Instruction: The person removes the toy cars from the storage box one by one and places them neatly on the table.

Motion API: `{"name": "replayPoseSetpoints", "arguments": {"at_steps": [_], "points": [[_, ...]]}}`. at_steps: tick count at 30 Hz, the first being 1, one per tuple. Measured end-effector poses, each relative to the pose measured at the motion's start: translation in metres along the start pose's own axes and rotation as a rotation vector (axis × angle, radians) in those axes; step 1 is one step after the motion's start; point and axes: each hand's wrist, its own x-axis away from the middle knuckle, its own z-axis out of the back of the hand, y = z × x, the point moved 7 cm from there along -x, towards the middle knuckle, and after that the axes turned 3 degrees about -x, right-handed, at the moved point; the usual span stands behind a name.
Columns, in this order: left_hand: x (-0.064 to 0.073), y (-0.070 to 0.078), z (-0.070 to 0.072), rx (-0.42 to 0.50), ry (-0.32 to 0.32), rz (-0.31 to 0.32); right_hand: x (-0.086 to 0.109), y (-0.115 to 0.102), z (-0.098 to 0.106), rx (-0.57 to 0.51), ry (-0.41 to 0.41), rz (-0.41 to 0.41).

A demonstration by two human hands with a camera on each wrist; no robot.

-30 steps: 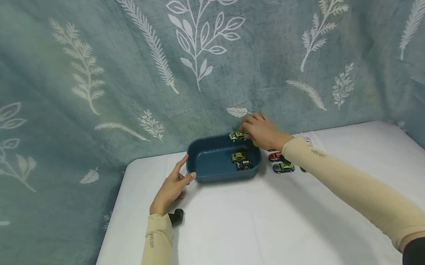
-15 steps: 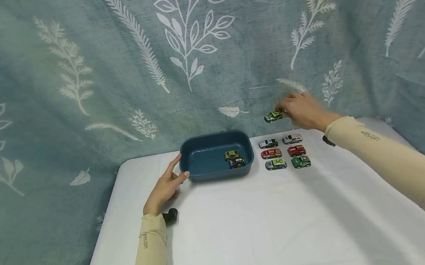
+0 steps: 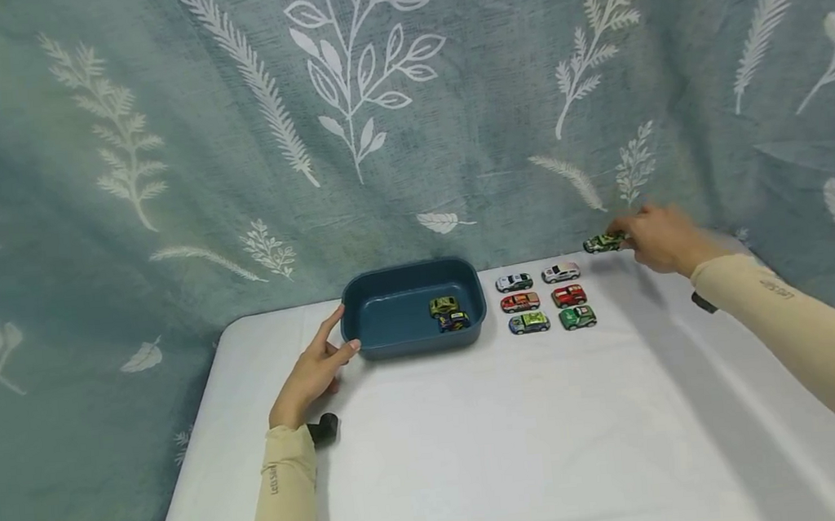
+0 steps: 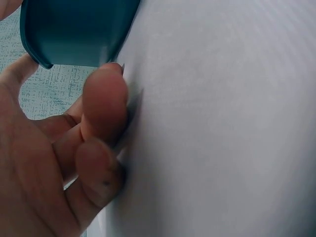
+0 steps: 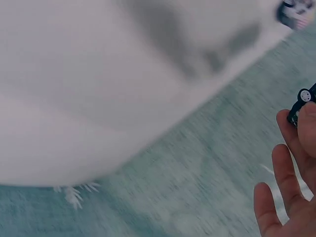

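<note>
Between thumb and fingertips, my right hand [image 3: 659, 239] pinches a green camouflage-patterned toy car [image 3: 603, 243] above the table's back right. The right wrist view shows part of this toy car [image 5: 305, 96] at the edge, with the other fingers spread. My left hand [image 3: 309, 379] touches the left end of a dark blue plastic bin [image 3: 420, 347] with extended index finger and thumb. Its remaining fingers curl loosely near the tabletop in the left wrist view. Inside the bin's right half lie a yellow-green toy car [image 3: 444, 307] and a dark purple toy car [image 3: 454, 321].
Right of the bin, toy cars stand in two columns: white-green [image 3: 514, 282], orange-red [image 3: 520, 302] and blue-lime [image 3: 529, 323], then white-pink [image 3: 561, 272], red [image 3: 569, 295] and green [image 3: 577, 317]. A patterned curtain [image 3: 384, 206] hangs behind the white table [image 3: 477, 452].
My right hand has lifted the camouflage toy car out of the bin, carried it right past both columns and lowered it toward the table. The left hand stays at the bin.
</note>
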Motion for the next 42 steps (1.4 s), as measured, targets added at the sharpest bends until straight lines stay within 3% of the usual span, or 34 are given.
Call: {"name": "replayPoseSetpoints", "arguments": {"at_steps": [6,15,25,31,38,42], "points": [[0.003,-0.006,0.002,0.008,-0.003,0.005,0.0,0.009,-0.032,-0.013,0.004,0.011],[0.002,-0.005,0.0,0.026,-0.007,-0.014,0.004,0.019,-0.056,-0.026,-0.019,-0.039],[0.001,-0.004,-0.002,0.026,-0.004,-0.008,0.007,0.017,-0.065,0.015,0.009,-0.027],[0.001,-0.003,0.001,0.03,0.001,0.008,0.009,0.015,-0.069,-0.019,0.044,-0.013],[0.0,-0.002,0.002,0.033,0.007,0.003,0.009,0.017,-0.071,-0.046,-0.042,-0.041],[-0.001,-0.004,0.002,0.033,0.006,0.013,0.004,0.013,-0.062,-0.069,-0.074,-0.037]]}}
